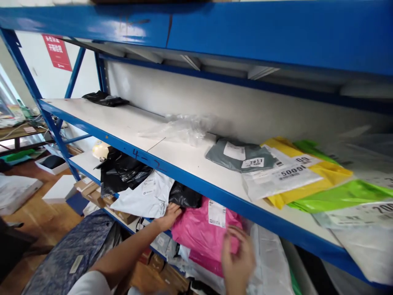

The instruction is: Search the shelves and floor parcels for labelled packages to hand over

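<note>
My left hand (pixel 168 216) reaches in under the middle shelf, between a white mailer bag (pixel 149 194) and a pink mailer bag (pixel 201 229). Its fingers look stretched out against the edges of the bags. Motion blurs my right hand (pixel 238 256), which is in front of the pink bag's lower right side. Thumb and fingers are apart there, and nothing shows between them. The pink bag bears a white label (pixel 216 214). Behind my left fingers lies a black bag (pixel 185 195).
On the blue-edged middle shelf (pixel 184 157) lie clear plastic (pixel 187 127), a grey parcel (pixel 235 153), a yellow parcel (pixel 328 176) and a green parcel (pixel 350 194). The shelf's blue beam (pixel 251 213) crosses above my hands. A large patterned bag (pixel 72 250) stands at lower left.
</note>
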Demonstrator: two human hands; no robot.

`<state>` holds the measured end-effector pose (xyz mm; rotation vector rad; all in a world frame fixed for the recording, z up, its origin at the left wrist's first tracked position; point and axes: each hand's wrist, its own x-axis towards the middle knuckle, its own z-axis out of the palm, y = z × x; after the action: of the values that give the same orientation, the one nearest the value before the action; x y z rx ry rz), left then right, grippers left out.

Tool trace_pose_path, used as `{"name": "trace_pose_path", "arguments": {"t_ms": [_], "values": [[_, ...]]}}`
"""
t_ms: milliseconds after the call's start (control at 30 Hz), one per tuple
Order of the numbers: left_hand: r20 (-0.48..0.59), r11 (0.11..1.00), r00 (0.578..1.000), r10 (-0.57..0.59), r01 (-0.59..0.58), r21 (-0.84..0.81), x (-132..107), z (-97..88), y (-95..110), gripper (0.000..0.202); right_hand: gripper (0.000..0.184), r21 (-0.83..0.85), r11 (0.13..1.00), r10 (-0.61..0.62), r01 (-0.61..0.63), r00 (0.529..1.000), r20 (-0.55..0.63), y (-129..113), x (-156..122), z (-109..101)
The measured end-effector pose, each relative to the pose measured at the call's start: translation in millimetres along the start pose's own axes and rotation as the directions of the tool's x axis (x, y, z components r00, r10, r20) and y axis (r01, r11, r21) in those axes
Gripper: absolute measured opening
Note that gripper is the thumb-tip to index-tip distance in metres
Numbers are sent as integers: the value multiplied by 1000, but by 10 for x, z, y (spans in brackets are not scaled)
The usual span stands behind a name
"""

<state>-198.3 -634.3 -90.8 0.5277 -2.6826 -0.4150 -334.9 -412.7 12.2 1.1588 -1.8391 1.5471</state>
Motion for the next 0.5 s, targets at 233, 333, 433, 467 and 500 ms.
{"name": "trace_pose_path", "arguments": {"t_ms": [233, 333, 433, 467, 500], "values": [[-76, 988, 993, -95, 103, 112, 205, -215, -472, 51, 52, 8, 985, 119, -173, 709, 695, -164, -597, 1717], [-108, 983, 991, -82, 98, 154, 187, -486, -564, 56, 67, -429, 903, 388, -26, 480, 787, -10, -646, 2107], [-132, 966, 989, -65, 96, 242, 119, -720, -622, 58, 67, -577, 814, 515, 65, 379, 769, 51, -537, 2247], [-141, 958, 988, -58, 95, 271, 98, -775, -635, 58, 63, -575, 815, 517, 71, 358, 777, 68, -485, 2276], [-153, 950, 987, -45, 89, 298, 80, -815, -643, 57, 58, -570, 818, 517, 82, 333, 789, 87, -435, 2306]]}}
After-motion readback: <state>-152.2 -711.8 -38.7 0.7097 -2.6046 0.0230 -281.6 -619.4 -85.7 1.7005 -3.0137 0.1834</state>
